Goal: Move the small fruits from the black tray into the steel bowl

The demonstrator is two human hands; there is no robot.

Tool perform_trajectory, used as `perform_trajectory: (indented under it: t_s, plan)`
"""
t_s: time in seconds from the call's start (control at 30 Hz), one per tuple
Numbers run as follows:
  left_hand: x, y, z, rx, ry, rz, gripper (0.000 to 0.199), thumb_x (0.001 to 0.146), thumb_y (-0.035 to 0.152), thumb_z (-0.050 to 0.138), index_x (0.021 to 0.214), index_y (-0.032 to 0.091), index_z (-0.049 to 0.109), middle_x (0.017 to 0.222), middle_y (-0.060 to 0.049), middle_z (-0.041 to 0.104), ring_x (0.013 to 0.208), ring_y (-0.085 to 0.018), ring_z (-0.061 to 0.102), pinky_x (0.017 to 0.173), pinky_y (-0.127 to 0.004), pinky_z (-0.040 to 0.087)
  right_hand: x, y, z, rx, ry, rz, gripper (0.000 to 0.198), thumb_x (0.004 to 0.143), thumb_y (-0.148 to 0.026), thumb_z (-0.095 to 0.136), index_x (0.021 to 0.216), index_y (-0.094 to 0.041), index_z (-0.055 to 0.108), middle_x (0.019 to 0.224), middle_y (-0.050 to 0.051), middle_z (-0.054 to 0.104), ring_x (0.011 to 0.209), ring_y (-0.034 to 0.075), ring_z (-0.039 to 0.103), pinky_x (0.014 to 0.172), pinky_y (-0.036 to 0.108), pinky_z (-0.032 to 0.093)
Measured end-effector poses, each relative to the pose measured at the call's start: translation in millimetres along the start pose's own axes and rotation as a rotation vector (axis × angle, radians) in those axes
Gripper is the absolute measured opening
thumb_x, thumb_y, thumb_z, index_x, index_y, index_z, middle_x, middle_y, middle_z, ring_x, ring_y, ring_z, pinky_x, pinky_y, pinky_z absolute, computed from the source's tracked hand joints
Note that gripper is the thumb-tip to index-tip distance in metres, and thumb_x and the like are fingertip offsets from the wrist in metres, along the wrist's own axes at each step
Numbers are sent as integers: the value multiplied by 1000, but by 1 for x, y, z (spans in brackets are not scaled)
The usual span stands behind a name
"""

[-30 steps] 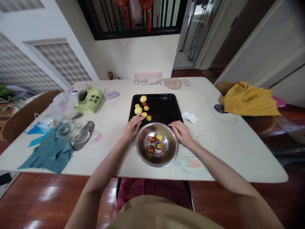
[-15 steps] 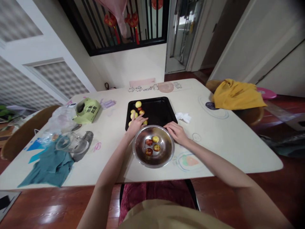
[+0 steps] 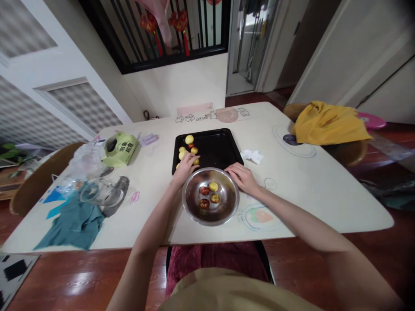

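Observation:
On the black baking tray (image 3: 215, 149), fresh jujubes lie along the left side, some pale yellow (image 3: 189, 139), others browner. My left hand (image 3: 184, 168) reaches over the tray's near left part, its thumb and fingertips closed around a yellow-brown jujube (image 3: 196, 162). Directly in front of the tray stands a steel bowl (image 3: 188, 211) with several jujubes (image 3: 214, 198) in it, red-brown and yellow. My right hand (image 3: 243, 177) lies at the tray's near right corner, beside the bowl rim, with fingers stretched out, slightly bent and holding nothing.
A crumpled white tissue (image 3: 252, 156) lies right of the tray. Toward the left are a green paper bag (image 3: 121, 149), a clear plastic jug (image 3: 100, 193), plastic bags (image 3: 87, 160) and a teal cloth (image 3: 73, 224). Yellow fabric (image 3: 329, 123) hangs over a chair at right.
My left thumb and fingers have drawn in around the jujube at the tray's near left. My right hand stays by the tray corner. The whole view has shifted slightly.

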State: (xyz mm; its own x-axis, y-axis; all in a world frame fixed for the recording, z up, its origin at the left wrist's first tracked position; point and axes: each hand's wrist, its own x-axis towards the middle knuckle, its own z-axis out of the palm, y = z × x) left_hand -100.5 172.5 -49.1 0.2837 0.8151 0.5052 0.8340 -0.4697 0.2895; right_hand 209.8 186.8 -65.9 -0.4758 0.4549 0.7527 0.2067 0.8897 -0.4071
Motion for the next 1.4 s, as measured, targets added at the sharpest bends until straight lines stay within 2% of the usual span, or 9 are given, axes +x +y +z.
perform_trajectory:
  t_s: [0.13, 0.2, 0.27, 0.37, 0.5, 0.63, 0.83, 1.27, 1.4]
  plan:
    - [-3, 21, -22, -88, 193, 3, 31, 97, 23, 75, 128, 22, 69, 120, -9, 64, 114, -23, 69, 105, -41, 61, 0, 0, 0, 6, 5, 2, 26, 112, -24, 46, 106, -22, 71, 94, 8, 75, 86, 22, 69, 77, 38, 58]
    - [-3, 41, -30, -130, 215, 27, 33, 94, 27, 80, 126, 22, 70, 117, -8, 65, 112, -23, 69, 103, -41, 61, 0, 0, 0, 8, -3, 8, 28, 112, -26, 45, 106, -22, 72, 94, 8, 75, 86, 22, 69, 77, 38, 58]
    - [-4, 65, -33, -195, 127, 56, 33, 94, 30, 80, 126, 23, 72, 117, -8, 67, 112, -22, 69, 102, -40, 61, 0, 0, 0, 15, -11, 18, 29, 113, -29, 44, 107, -22, 72, 94, 9, 75, 86, 23, 69, 78, 38, 57]
    - [-9, 96, -27, -316, -90, 127, 30, 98, 29, 75, 128, 24, 72, 118, -8, 70, 111, -21, 71, 101, -36, 61, 1, -1, -1, 20, -22, 31, 32, 113, -31, 42, 107, -22, 72, 94, 9, 75, 87, 24, 68, 80, 40, 58]
    - [-17, 117, -17, -375, -304, 182, 34, 100, 27, 72, 133, 25, 70, 124, -9, 73, 118, -24, 72, 107, -40, 60, 2, -3, -1, 24, -37, 68, 35, 114, -34, 40, 106, -23, 72, 95, 10, 76, 88, 24, 69, 81, 42, 58]
    - [-20, 121, -13, -342, -400, 177, 33, 99, 21, 72, 131, 22, 71, 129, -10, 74, 120, -24, 73, 106, -39, 60, 2, -3, 0, 27, -37, 77, 36, 114, -34, 40, 106, -23, 73, 95, 10, 76, 88, 24, 69, 81, 41, 58]
    - [-21, 120, -9, -328, -419, 170, 25, 99, 18, 69, 124, 19, 73, 128, -10, 77, 119, -25, 74, 108, -40, 60, 3, -2, -1, 31, -34, 56, 33, 114, -33, 41, 106, -23, 72, 94, 9, 76, 86, 23, 69, 80, 39, 58]
    - [-20, 118, -10, -355, -401, 142, 20, 100, 23, 70, 119, 19, 75, 122, -9, 80, 118, -24, 75, 108, -39, 60, 2, -3, -1, 28, -33, 62, 34, 114, -34, 41, 106, -23, 73, 94, 9, 76, 87, 24, 70, 80, 40, 59]
    - [-16, 117, -15, -382, -318, 121, 22, 104, 30, 65, 121, 20, 75, 123, -9, 79, 119, -24, 75, 109, -40, 60, 1, -3, 0, 36, -28, 72, 34, 113, -35, 41, 107, -24, 73, 95, 9, 76, 87, 24, 70, 80, 41, 58]
